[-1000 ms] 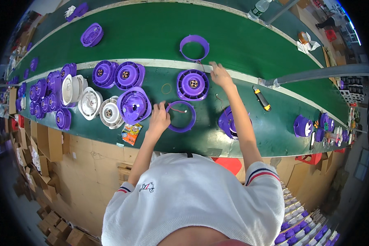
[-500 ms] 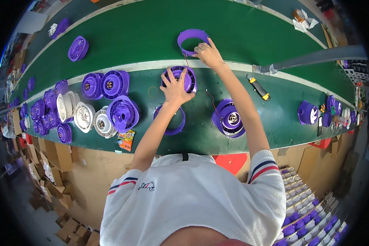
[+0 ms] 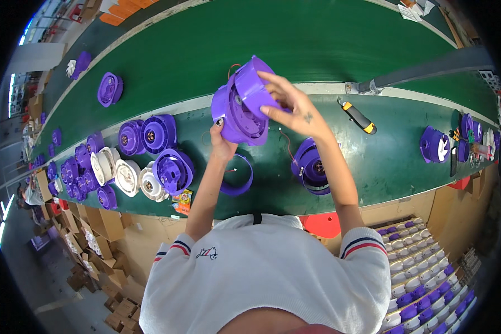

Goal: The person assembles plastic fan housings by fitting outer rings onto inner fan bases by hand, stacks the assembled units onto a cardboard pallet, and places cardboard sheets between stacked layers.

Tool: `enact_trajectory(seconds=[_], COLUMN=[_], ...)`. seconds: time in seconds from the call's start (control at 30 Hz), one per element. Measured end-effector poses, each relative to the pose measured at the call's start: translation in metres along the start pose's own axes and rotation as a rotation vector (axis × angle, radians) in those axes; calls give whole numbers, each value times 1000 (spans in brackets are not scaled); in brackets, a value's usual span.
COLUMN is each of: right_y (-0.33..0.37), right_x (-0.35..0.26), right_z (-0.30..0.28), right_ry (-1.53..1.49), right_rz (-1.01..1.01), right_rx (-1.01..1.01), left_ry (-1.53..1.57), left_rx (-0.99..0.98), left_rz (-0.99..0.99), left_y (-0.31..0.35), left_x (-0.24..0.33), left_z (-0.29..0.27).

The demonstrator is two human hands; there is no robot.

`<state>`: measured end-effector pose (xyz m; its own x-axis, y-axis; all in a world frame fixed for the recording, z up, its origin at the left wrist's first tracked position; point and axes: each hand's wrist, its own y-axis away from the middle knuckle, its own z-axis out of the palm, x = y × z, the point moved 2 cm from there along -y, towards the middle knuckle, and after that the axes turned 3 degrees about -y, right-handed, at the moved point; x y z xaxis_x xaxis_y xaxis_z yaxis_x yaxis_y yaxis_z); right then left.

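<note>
My left hand grips a round purple plastic housing from below, raised and tilted over the bench so its recessed inside shows. Fingers of my right hand are wrapped round a purple plastic ring, which is tilted against the housing's upper right side. Whether the two parts are joined, I cannot tell. A thin red wire loops out behind them. Below my left hand another purple ring lies on the bench. Under my right forearm sits a purple housing with a red wire beside it.
To the left are several purple housings and white housings, near an orange packet. A yellow-and-black utility knife lies on the right, below a grey metal bar. More purple parts stand at far right.
My left hand has lifted the housing off the bench and turned it over to show its inside. My right hand has brought the ring from the far green surface against the housing.
</note>
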<state>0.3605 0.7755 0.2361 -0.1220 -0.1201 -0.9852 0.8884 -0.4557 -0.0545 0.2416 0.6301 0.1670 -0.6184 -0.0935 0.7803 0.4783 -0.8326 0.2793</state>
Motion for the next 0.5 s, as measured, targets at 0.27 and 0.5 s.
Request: enact_trajectory(seconds=[0.27,0.5], right_y=[49,57], right_x=[-21,-30], right_z=[56,32], right_ry=[430,565], right_rz=[-251,-216], right_rx=[194,384], left_ry=[201,-451], left_rx=[-154,-49], left_rz=[95,386], left_y=[32,44], left_x=[3,42], left_z=[14,6])
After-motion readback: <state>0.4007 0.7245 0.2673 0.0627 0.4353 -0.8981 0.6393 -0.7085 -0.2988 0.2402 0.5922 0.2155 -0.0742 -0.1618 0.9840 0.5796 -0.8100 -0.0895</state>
